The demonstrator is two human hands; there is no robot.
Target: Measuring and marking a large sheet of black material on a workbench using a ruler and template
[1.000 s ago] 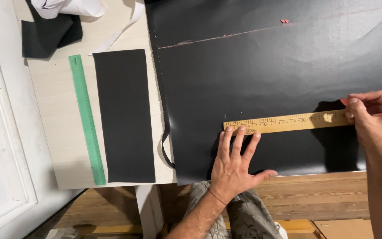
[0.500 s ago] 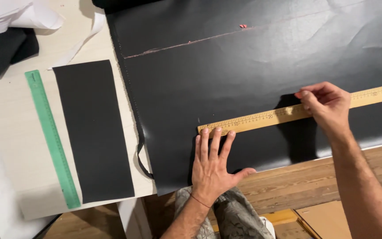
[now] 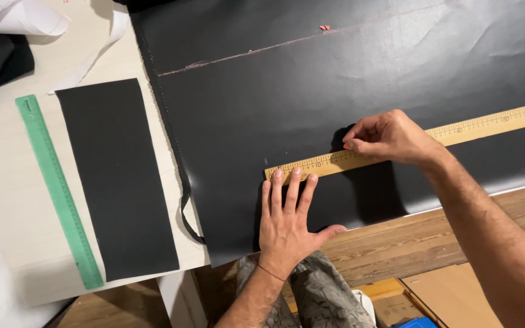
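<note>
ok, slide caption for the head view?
Left hand and right hand hold a wooden ruler on black sheet.

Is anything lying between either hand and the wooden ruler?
Nothing visible. The left hand lies flat on the black sheet, fingertips at the wooden ruler's near end. The right hand presses directly on the ruler.

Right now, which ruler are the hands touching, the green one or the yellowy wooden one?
The wooden ruler on the big black sheet. The left hand and right hand press on it. The green ruler lies alone, untouched.
</note>
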